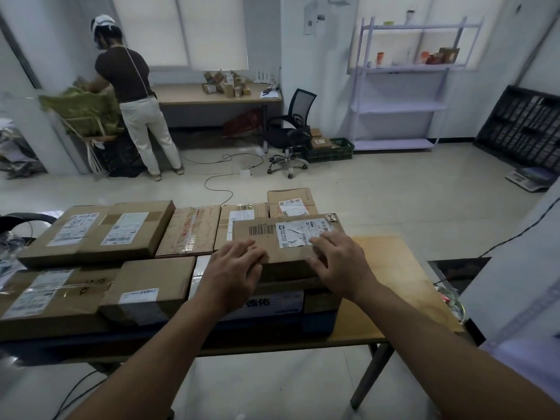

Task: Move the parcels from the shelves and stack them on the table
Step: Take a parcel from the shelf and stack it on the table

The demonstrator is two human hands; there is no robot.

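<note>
A flat brown parcel (272,234) with a white label and a barcode lies on top of a stack at the right of the wooden table (391,268). My left hand (235,268) rests flat on its near left corner. My right hand (339,259) lies flat on its near right part, fingers spread over the label edge. Under it sits a dark blue and white box (272,304). Several other cardboard parcels (100,231) cover the table to the left and behind. A pale purple shelf unit (403,107) stands at the far wall, its lower shelves bare.
Another person (133,95) stands at the far left over a green sack. A far desk (218,95) holds small boxes. An office chair (288,134), a green crate (330,150), floor cables (218,183) and a black pallet (521,125) stand around the open floor.
</note>
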